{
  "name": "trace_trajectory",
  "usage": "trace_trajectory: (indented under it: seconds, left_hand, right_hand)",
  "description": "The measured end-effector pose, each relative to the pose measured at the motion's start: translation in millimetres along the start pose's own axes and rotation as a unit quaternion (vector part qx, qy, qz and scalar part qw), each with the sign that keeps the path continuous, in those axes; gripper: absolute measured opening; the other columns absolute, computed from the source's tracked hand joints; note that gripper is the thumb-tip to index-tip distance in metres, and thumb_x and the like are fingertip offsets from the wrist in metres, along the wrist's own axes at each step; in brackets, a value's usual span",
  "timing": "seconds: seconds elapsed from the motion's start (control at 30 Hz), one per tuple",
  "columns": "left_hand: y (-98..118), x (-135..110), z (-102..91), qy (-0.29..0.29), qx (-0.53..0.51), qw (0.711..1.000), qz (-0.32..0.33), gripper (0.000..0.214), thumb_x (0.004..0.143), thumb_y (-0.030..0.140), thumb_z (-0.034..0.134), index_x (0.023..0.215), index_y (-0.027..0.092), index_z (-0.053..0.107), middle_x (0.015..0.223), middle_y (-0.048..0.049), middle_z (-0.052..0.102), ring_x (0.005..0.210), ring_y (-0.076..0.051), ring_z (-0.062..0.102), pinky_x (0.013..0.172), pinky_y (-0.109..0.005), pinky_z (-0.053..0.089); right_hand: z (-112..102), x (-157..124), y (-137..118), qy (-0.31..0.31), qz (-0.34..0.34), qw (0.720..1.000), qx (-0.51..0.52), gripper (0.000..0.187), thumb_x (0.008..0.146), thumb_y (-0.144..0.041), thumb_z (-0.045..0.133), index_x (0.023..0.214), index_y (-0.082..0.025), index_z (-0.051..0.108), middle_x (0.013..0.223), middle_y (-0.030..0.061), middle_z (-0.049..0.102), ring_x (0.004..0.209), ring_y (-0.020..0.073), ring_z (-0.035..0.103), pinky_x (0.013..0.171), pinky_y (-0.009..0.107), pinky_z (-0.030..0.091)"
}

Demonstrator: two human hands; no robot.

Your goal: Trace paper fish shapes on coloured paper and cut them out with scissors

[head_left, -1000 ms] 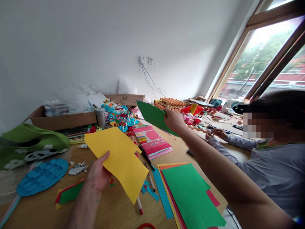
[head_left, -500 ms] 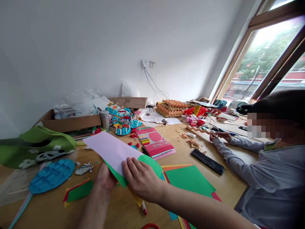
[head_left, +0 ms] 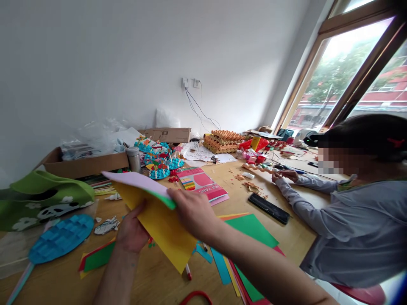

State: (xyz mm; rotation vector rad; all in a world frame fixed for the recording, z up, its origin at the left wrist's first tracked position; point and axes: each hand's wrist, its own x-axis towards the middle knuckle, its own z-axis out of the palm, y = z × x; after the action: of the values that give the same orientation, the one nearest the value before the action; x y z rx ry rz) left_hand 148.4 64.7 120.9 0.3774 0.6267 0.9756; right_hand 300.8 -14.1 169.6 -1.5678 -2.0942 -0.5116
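Observation:
Both my hands grip a small stack of coloured paper point(head_left: 165, 231), lifted and tilted above the table so its yellow underside faces me. A lilac sheet and a green edge show along the top. My left hand point(head_left: 135, 228) holds the stack's lower left side, thumb against the yellow face. My right hand point(head_left: 193, 212) is closed over the upper right edge, its fingertips partly hidden. Beneath my right forearm lie loose green sheets point(head_left: 251, 231) and other colours. Cut green and red paper pieces point(head_left: 98, 257) rest left of my left wrist.
A blue paper oval point(head_left: 62, 237) and green panda bag point(head_left: 57, 199) lie left. Behind the stack are a pink paper pad point(head_left: 202, 182) and steel flask point(head_left: 133, 159). A black phone point(head_left: 269, 207) lies right, near a seated person point(head_left: 356, 220) holding an egg-carton strip. Red scissor handles point(head_left: 195, 294) are in front.
The paper stack has tipped up, so its yellow underside now shows instead of the lilac top. My right hand has risen along the edge. The view has shifted slightly right.

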Motion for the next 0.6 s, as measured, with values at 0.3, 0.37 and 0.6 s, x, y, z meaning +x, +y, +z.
trace_trajectory:
  seconds: [0.3, 0.37, 0.6]
  left_hand:
    - [1.3, -2.1, -0.5, 0.028, 0.035, 0.999, -0.017, 0.025, 0.088, 0.02, 0.05, 0.108, 0.014, 0.064, 0.09, -0.0117, 0.073, 0.086, -0.026, 0.071, 0.079, -0.043, 0.059]
    - [1.3, -0.6, -1.6, 0.027, 0.037, 0.999, -0.022, 0.023, 0.088, 0.02, 0.05, 0.107, 0.014, 0.064, 0.088, -0.0111, 0.074, 0.082, -0.025, 0.072, 0.076, -0.042, 0.059]
    - [1.7, -1.1, -2.8, 0.028, 0.033, 0.999, -0.024, 0.024, 0.086, 0.019, 0.054, 0.107, 0.014, 0.064, 0.087, -0.0106, 0.074, 0.077, -0.025, 0.072, 0.069, -0.039, 0.06]
  right_hand:
    - [-52.3, 51.9, 90.0, 0.146, 0.23, 0.915, 0.298, 0.022, 0.082, -0.033, 0.052, 0.076, -0.015, 0.062, 0.058, -0.0005, 0.059, 0.051, 0.0145, 0.055, 0.045, 0.023, 0.043]
    - [-56.8, 52.3, 97.7, 0.161, 0.247, 0.891, 0.345, 0.023, 0.079, -0.036, 0.056, 0.077, -0.014, 0.062, 0.057, -0.001, 0.058, 0.048, 0.0142, 0.055, 0.043, 0.024, 0.047]
    - [-79.2, 51.9, 97.0, 0.231, 0.268, 0.852, 0.385, 0.024, 0.073, -0.037, 0.064, 0.076, -0.014, 0.062, 0.057, -0.0019, 0.058, 0.049, 0.0129, 0.057, 0.042, 0.024, 0.051]
